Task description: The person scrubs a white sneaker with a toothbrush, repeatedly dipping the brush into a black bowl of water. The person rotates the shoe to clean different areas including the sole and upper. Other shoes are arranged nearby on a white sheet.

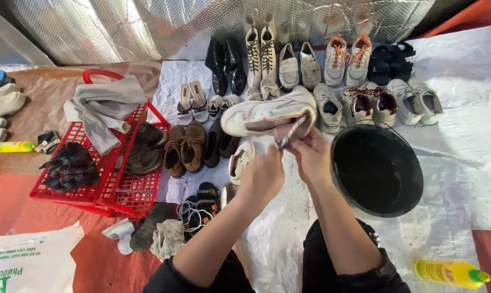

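Hands raised together: left hand [264,176] and right hand [310,154] both gripping white sneaker [267,113] (heel end); black tub [377,169] just right.

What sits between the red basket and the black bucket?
In the head view, between the red basket and black bucket: brown shoes, and both hands holding a white sneaker.

basket [101,202]: red plastic, lying at left on the floor
cloth [105,111]: grey, draped over the basket's top
rag [70,167]: dark, bunched on the basket
basin [377,169]: black, round, right of centre on the white sheet [463,135]
bottles: 1 yellow at lower right [452,273], 1 at far left [14,146]
brown shoes [184,147]: 1 pair, just beside the basket
boots [225,65]: black, upright in the back row
bag [28,260]: white, bottom left corner
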